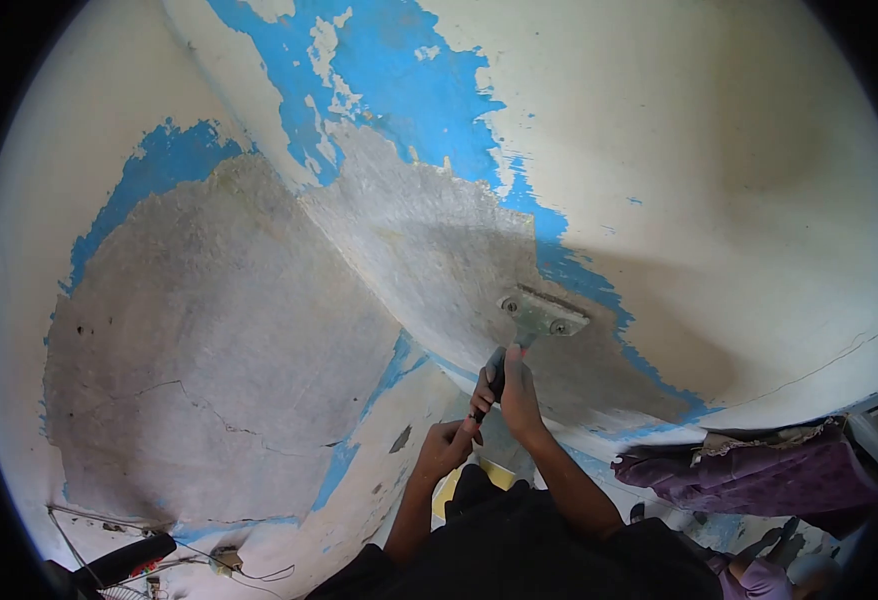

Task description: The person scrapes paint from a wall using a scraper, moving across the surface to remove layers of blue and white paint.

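A wide wall scraper (pixel 546 311), its flat head fixed with two screws, lies against the bare grey plaster (pixel 439 240) near a jagged edge of blue paint (pixel 584 275). My right hand (pixel 521 395) wraps around the dark handle, close below the head. Lower on the same handle, my left hand (pixel 445 446) is closed around its end. Above and to the right of the blade, cream paint (pixel 679 170) still covers the wall.
Left of the wall corner is another grey patch (pixel 209 340) with a crack. Loose wires (pixel 184 560) hang at lower left. A purple cloth (pixel 759 485) lies at lower right, with another person (pixel 754 580) beyond it. Something yellow (pixel 499 474) shows below my hands.
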Available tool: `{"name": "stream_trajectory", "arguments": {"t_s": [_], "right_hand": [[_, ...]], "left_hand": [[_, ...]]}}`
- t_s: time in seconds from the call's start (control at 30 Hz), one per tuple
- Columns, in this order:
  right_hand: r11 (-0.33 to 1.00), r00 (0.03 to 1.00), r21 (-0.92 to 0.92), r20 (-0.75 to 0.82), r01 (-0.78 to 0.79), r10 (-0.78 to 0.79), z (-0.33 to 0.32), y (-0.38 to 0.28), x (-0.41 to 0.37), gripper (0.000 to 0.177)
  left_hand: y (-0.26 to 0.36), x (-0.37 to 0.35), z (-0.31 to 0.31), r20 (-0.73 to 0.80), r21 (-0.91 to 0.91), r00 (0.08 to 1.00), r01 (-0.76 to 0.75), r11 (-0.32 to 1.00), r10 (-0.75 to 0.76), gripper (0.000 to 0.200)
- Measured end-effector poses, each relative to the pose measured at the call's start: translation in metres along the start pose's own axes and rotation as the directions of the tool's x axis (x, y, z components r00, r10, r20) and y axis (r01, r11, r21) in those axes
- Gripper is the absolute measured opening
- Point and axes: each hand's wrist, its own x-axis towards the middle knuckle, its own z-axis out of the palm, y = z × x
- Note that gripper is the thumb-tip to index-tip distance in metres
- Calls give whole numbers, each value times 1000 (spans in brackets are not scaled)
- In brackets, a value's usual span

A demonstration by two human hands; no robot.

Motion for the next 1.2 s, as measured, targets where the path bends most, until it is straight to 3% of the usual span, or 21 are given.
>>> {"name": "stream_trajectory", "arguments": {"t_s": [0.17,0.3,0.4,0.5,0.6,0.8,1.03,1.13,1.2], "right_hand": [[1000,999,13,-18,27,-26,14,-18,-2,58],[999,999,-10,-22,-34,34,5,0,-1,59],[999,1000,-29,-8,12,-13,1,0,1,59],[997,997,15,16,74,-74,14,-38,1,60],[995,995,18,21,98,-98,13,-54,0,59],[998,996,2,-58,-62,62,-19,11,-9,53],[1000,1000,13,-5,-8,8,7,-48,-10,53],[1000,1000,-8,-17,-14,14,3,-33,-11,54],[998,997,-16,-41,-61,60,-4,-15,-16,56]], "left_hand": [[8,0,-9,10,53,998,-64,997,63,63],[-9,-5,1,-1,-26,999,49,998,-49,63],[-3,0,0,13,-36,1000,21,999,-20,61],[33,5,0,17,26,987,-159,987,158,61],[44,11,8,38,4,979,-198,980,198,61],[-38,-3,30,5,-58,1000,5,998,-5,63],[31,-12,30,-10,-85,999,-34,996,33,64],[17,-15,33,-48,-49,998,-36,998,34,64],[-3,-26,35,-22,-77,998,52,996,-54,64]]}}
